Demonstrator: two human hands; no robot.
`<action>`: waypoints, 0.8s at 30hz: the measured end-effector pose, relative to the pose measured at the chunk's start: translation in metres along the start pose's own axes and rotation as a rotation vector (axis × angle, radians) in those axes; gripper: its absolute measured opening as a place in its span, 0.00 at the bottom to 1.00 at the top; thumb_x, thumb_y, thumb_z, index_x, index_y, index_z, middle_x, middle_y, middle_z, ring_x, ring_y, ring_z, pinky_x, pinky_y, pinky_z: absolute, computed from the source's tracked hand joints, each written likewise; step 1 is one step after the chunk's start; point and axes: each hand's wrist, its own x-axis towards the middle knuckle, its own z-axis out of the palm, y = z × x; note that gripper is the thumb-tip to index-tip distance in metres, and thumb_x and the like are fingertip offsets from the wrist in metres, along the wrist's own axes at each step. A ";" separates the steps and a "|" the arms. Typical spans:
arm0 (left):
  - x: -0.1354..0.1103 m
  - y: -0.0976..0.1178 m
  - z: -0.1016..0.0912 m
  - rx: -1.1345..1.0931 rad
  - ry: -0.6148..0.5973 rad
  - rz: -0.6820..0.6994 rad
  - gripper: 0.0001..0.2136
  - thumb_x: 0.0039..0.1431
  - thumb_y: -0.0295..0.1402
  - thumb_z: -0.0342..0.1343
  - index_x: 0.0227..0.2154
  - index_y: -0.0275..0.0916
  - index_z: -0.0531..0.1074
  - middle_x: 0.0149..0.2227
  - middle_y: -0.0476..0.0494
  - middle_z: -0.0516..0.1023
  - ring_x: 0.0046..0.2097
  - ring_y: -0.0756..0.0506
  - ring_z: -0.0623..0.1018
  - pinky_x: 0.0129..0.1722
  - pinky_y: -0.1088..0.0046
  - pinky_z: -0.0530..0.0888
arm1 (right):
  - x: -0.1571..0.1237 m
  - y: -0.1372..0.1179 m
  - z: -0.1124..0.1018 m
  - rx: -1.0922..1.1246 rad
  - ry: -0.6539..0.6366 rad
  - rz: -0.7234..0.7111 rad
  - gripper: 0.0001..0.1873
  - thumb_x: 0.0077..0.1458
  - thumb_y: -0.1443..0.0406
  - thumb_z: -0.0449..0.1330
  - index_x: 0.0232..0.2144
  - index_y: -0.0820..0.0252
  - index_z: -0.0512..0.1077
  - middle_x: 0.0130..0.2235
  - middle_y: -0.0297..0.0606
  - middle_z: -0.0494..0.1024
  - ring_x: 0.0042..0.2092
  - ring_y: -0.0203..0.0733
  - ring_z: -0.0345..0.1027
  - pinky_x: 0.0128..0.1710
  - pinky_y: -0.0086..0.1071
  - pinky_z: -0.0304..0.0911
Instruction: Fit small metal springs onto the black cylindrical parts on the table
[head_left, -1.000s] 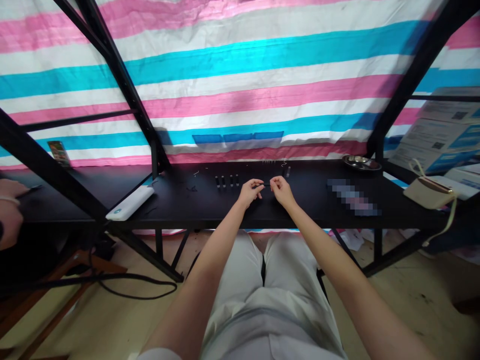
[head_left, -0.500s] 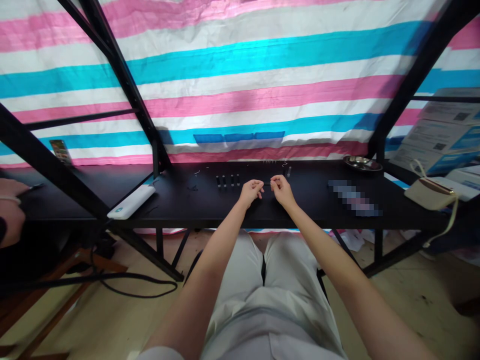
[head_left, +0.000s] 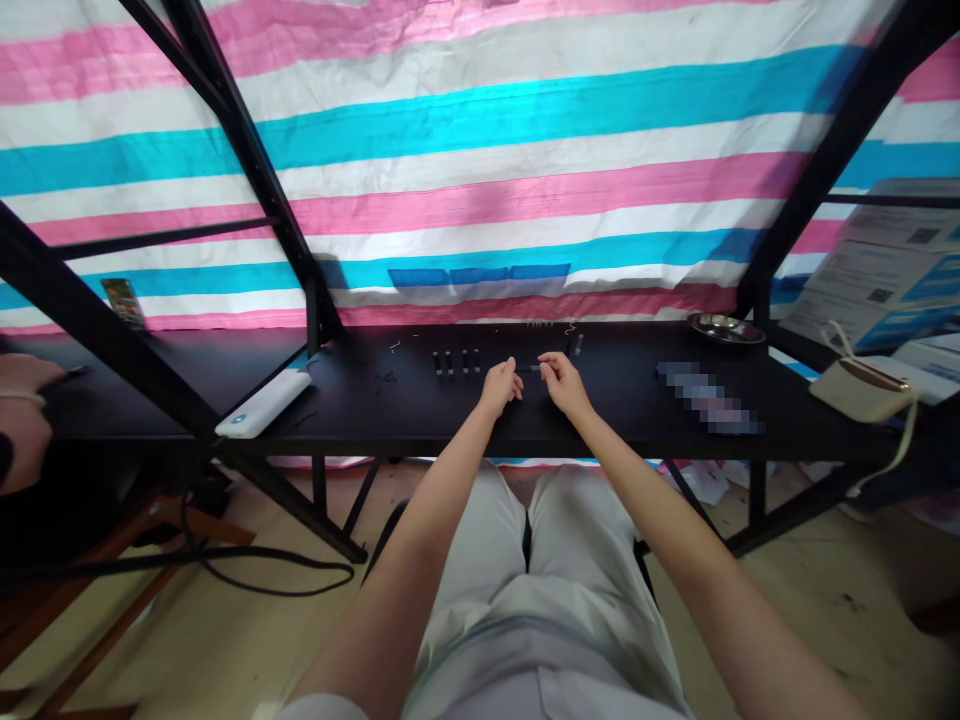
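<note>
Over the black table (head_left: 390, 420) my left hand (head_left: 499, 387) and my right hand (head_left: 565, 385) face each other with fingers pinched. A small, thin dark-grey stick (head_left: 529, 368) spans the gap between them, its right end in my right fingertips. Its left end meets my left fingertips, though what they pinch there is too small to make out. Left of my hands lies a row of several small black cylinders with pale ends (head_left: 449, 363). A similar greyish cylinder (head_left: 578, 345) is just beyond my right hand.
A white box-like device (head_left: 264, 404) lies at the left beside the black frame (head_left: 259, 180). To the right are a metal dish (head_left: 725, 329), a blurred-out item (head_left: 709, 398) and a beige bag (head_left: 862, 385). Another person's hand (head_left: 26, 400) shows at far left.
My hands have drawn slightly apart, with the left shifting a little left. More of the thin stick now shows between them, and it looks greyer.
</note>
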 end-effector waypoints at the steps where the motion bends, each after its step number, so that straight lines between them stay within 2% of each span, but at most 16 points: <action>1: 0.001 0.000 0.000 -0.020 0.016 -0.011 0.17 0.62 0.42 0.41 0.22 0.36 0.59 0.16 0.52 0.65 0.13 0.55 0.66 0.14 0.80 0.53 | 0.000 0.000 0.000 -0.015 -0.002 -0.015 0.14 0.56 0.58 0.47 0.39 0.58 0.64 0.28 0.33 0.68 0.31 0.36 0.64 0.35 0.31 0.60; 4: 0.002 -0.001 -0.001 -0.056 0.045 -0.010 0.15 0.62 0.42 0.41 0.24 0.37 0.57 0.17 0.54 0.65 0.14 0.56 0.66 0.13 0.81 0.53 | -0.001 -0.001 0.001 -0.127 -0.023 -0.078 0.13 0.57 0.60 0.47 0.38 0.59 0.67 0.34 0.38 0.70 0.35 0.38 0.65 0.38 0.32 0.60; 7: 0.003 -0.003 -0.001 -0.043 0.063 0.019 0.12 0.62 0.40 0.42 0.27 0.38 0.57 0.17 0.57 0.63 0.13 0.57 0.64 0.14 0.82 0.53 | -0.003 -0.001 0.005 -0.344 -0.115 -0.114 0.10 0.56 0.64 0.49 0.35 0.60 0.69 0.36 0.40 0.70 0.36 0.39 0.64 0.39 0.33 0.60; 10: 0.004 -0.004 -0.002 -0.022 0.123 0.058 0.09 0.61 0.37 0.43 0.28 0.38 0.59 0.16 0.58 0.60 0.12 0.58 0.60 0.14 0.82 0.54 | -0.005 -0.003 0.008 -0.640 -0.163 -0.066 0.09 0.55 0.68 0.50 0.34 0.61 0.70 0.37 0.44 0.69 0.39 0.42 0.62 0.39 0.34 0.59; 13: 0.005 -0.005 -0.004 -0.012 0.226 0.093 0.08 0.60 0.34 0.45 0.27 0.38 0.60 0.16 0.58 0.59 0.13 0.58 0.58 0.14 0.81 0.55 | -0.007 -0.007 0.006 -0.848 -0.073 0.049 0.09 0.54 0.69 0.51 0.33 0.62 0.71 0.38 0.46 0.69 0.40 0.45 0.62 0.39 0.35 0.58; 15: 0.005 -0.005 -0.005 0.001 0.231 0.101 0.07 0.58 0.33 0.48 0.26 0.37 0.61 0.16 0.58 0.60 0.13 0.57 0.59 0.14 0.81 0.56 | -0.007 -0.010 0.004 -0.849 -0.008 0.062 0.10 0.56 0.68 0.50 0.35 0.63 0.71 0.38 0.46 0.69 0.40 0.45 0.62 0.38 0.35 0.58; 17: 0.004 -0.006 -0.006 0.019 0.160 0.111 0.07 0.56 0.33 0.51 0.25 0.36 0.62 0.17 0.56 0.63 0.14 0.58 0.60 0.15 0.81 0.56 | -0.007 -0.012 0.002 -0.770 -0.004 -0.036 0.12 0.58 0.67 0.48 0.38 0.63 0.70 0.38 0.44 0.69 0.40 0.43 0.63 0.39 0.33 0.58; 20: 0.003 -0.005 -0.005 0.019 -0.008 0.110 0.09 0.52 0.35 0.55 0.25 0.35 0.64 0.18 0.55 0.66 0.14 0.58 0.63 0.15 0.82 0.56 | -0.007 -0.009 0.003 -0.644 -0.119 -0.195 0.12 0.59 0.66 0.46 0.39 0.61 0.69 0.37 0.41 0.70 0.39 0.39 0.63 0.39 0.29 0.58; 22: 0.001 -0.003 -0.004 -0.011 -0.080 0.085 0.10 0.52 0.36 0.56 0.24 0.35 0.64 0.18 0.54 0.66 0.14 0.58 0.64 0.14 0.83 0.54 | -0.007 -0.005 0.004 -0.608 -0.197 -0.211 0.10 0.58 0.67 0.47 0.36 0.60 0.69 0.35 0.40 0.71 0.37 0.38 0.64 0.37 0.28 0.58; 24: -0.001 -0.001 -0.004 -0.043 -0.100 0.062 0.10 0.53 0.36 0.54 0.24 0.35 0.63 0.17 0.55 0.65 0.14 0.57 0.65 0.13 0.83 0.53 | -0.007 -0.001 0.006 -0.600 -0.240 -0.194 0.09 0.57 0.68 0.48 0.35 0.60 0.68 0.35 0.39 0.72 0.36 0.38 0.64 0.35 0.28 0.57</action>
